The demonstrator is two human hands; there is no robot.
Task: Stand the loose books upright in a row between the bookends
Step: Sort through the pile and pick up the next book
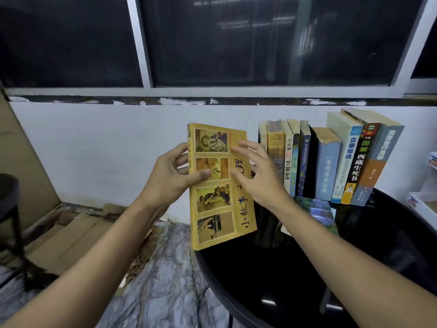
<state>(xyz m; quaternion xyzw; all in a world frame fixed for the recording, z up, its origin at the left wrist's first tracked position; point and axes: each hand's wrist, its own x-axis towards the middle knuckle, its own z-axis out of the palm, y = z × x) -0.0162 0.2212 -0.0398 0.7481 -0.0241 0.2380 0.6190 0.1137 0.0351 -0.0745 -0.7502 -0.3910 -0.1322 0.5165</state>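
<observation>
A yellow book [216, 202] with four pictures on its cover stands upright at the left edge of the black round table [260, 280]. My left hand [170, 176] grips its spine side, thumb across the cover. My right hand [257, 171] hovers at the cover's right part with fingers spread and relaxed. To the right, a row of upright books [331, 162] stands on the table, the right ones leaning left. A book with a green landscape cover [319, 214] lies flat in front of the row. No bookend is plainly visible.
A white wall and dark window run behind the table. Flattened cardboard [71, 240] lies on the marble-patterned floor at the left, beside a dark stool [9, 209]. White boxes [423, 204] sit at the far right.
</observation>
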